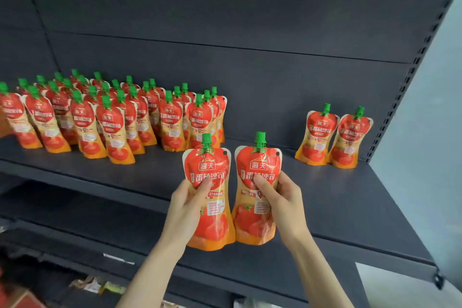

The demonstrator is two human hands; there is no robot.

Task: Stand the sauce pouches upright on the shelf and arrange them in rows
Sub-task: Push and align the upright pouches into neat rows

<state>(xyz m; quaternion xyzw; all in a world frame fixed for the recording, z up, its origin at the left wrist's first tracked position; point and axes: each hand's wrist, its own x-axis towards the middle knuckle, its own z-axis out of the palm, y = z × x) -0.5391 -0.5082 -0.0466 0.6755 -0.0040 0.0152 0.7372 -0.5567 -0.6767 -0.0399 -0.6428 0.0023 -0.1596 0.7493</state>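
My left hand [186, 210] grips one red-and-orange sauce pouch [212, 222] with a green cap, thumb across its front. Beside it, my right hand [282, 200] grips a second pouch [252, 217] the same way. Both pouches are upright and held side by side above the front part of the dark shelf [337, 207]. Several pouches [112, 120] stand in rows on the left of the shelf. Two more pouches [333, 136] stand together at the back right.
A dark back panel [225, 20] rises behind the shelf, with a slotted upright post [397, 97] at the right end. A lower shelf [75, 232] runs below with a white price tag [118, 258]. Packaged goods [97, 285] lie further down at the left.
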